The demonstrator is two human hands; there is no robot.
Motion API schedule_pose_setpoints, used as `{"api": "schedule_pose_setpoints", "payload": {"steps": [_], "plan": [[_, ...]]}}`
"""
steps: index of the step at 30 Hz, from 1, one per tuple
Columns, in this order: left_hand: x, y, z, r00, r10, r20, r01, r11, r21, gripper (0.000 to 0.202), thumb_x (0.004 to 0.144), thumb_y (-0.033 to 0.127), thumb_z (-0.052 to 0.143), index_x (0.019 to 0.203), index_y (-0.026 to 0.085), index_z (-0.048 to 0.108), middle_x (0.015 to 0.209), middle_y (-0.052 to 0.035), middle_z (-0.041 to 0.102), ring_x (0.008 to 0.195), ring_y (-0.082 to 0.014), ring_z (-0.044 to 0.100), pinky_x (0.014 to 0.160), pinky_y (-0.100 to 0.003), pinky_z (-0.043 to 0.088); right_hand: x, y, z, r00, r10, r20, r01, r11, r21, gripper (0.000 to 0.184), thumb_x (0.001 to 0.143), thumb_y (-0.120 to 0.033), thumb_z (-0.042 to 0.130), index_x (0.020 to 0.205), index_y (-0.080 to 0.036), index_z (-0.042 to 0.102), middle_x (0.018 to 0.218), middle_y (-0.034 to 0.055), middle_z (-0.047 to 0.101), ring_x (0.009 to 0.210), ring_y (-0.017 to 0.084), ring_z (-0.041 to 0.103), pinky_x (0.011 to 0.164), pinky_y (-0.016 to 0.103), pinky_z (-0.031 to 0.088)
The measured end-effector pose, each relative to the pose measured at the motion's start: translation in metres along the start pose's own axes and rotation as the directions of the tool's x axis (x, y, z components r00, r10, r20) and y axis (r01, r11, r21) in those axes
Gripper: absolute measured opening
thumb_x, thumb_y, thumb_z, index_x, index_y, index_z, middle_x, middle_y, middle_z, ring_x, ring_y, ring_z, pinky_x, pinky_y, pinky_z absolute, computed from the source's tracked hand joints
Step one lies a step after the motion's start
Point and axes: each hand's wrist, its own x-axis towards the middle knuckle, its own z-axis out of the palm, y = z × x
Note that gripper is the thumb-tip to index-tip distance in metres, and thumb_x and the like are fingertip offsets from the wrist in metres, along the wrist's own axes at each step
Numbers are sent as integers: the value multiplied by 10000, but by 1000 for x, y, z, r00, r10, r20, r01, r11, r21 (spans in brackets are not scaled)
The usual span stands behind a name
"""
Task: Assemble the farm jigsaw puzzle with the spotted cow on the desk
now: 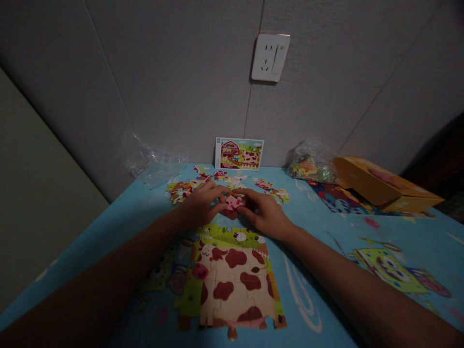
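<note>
A blue cartoon-print table point(362, 232) runs back to a grey wall. Both hands meet above the half-built puzzle point(232, 275): the left hand point(201, 205) and right hand point(266, 212) pinch one pink piece point(234, 201) between their fingertips. Loose pieces point(184, 189) lie behind. A yellow box point(380, 186) sits on the right, its contents hidden; a plastic bag point(311, 164) holds pieces too dim to make out.

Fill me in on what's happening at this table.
A person is doing a jigsaw on a blue cartoon-print table cover. Both hands meet just beyond the partly built cow puzzle: the left hand and right hand pinch a small pink puzzle piece between their fingertips. Loose pieces lie farther back, below a reference picture card propped against the wall. A yellow box sits at the right.
</note>
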Motion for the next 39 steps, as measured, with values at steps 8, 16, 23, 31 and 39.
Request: {"api": "schedule_pose_setpoints", "payload": {"steps": [8, 16, 23, 31, 39], "plan": [[-3, -5, 5, 1000, 7, -6, -7, 1000, 3, 251, 863, 159, 631, 1113, 173, 628, 839, -30, 652, 868, -197, 574, 809, -326, 449, -1, -3, -3, 1000, 16, 7, -16, 1000, 16, 218, 815, -146, 581, 1025, -161, 639, 657, -27, 597, 548, 101, 495, 570, 232, 361], [1, -6, 0, 987, 153, -49, -153, 988, -1, 133, 922, 168, 556, 944, 158, 687, 813, -41, 689, 802, -186, 528, 840, -359, 420, -2, 2, 1, 994, 101, 51, -102, 995, 13, 129, 802, -254, 620, 752, -184, 524, 588, -40, 538, 517, 93, 455, 543, 225, 315], [2, 0, -3, 994, 112, 4, -112, 993, -38, 126, 887, 174, 613, 974, 179, 703, 854, -44, 715, 824, -190, 542, 825, -349, 415, -3, 0, 1, 976, 180, 123, -183, 983, 20, 238, 818, -338, 600, 672, -193, 480, 535, -39, 495, 481, 94, 421, 505, 229, 282], [-1, -10, 5, 986, 164, -29, -166, 983, -84, 303, 876, 162, 626, 1166, 225, 685, 859, -33, 718, 811, -186, 505, 797, -343, 433, -2, -3, -1, 982, 172, 72, -170, 985, -25, 318, 872, -396, 562, 643, -178, 534, 517, -31, 505, 475, 87, 411, 493, 229, 265], [0, -8, 5, 984, 174, 24, -173, 984, -45, 373, 868, 160, 631, 1234, 227, 653, 882, -45, 714, 861, -199, 509, 818, -358, 458, -1, -6, -5, 991, 125, 53, -125, 992, 13, 228, 890, -291, 543, 766, -156, 679, 669, 13, 659, 570, 109, 527, 570, 234, 349]]}}
